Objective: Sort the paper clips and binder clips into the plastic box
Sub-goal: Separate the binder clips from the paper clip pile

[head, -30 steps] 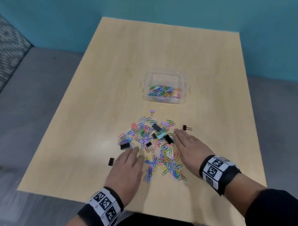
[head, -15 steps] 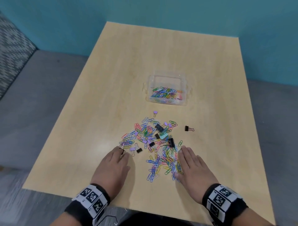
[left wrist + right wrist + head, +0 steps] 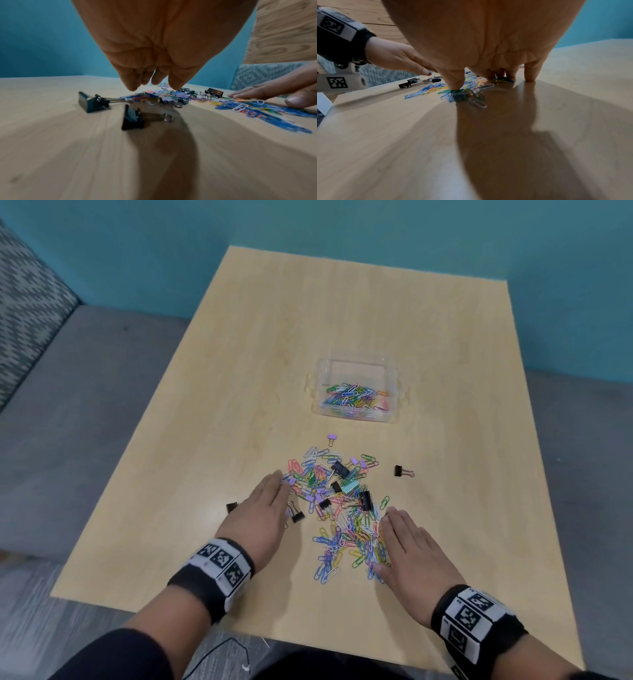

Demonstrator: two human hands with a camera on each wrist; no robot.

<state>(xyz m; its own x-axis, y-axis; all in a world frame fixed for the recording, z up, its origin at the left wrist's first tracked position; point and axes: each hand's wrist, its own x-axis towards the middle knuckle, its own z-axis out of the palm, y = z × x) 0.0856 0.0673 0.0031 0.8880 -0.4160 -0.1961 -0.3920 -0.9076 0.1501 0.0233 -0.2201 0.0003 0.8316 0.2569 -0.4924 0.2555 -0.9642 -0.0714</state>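
A heap of coloured paper clips (image 3: pixel 337 518) mixed with black, lilac and mint binder clips lies on the wooden table (image 3: pixel 239 371). The clear plastic box (image 3: pixel 356 390) behind it holds several paper clips. My left hand (image 3: pixel 263 508) lies flat with straight fingers at the heap's left edge, hovering just over the table in the left wrist view (image 3: pixel 150 81). My right hand (image 3: pixel 407 549) lies flat at the heap's right edge; its fingertips (image 3: pixel 455 86) press on paper clips. Two black binder clips (image 3: pixel 132 117) lie under my left palm.
One black binder clip (image 3: pixel 402 471) lies apart to the right, a lilac one (image 3: pixel 331 438) just in front of the box, another black one (image 3: pixel 231 506) left of my left hand. A grey bench and teal wall surround the table.
My left hand has moved forward along the heap's left side. My right hand stays flat at the heap's right side after drawing back toward me a second ago.
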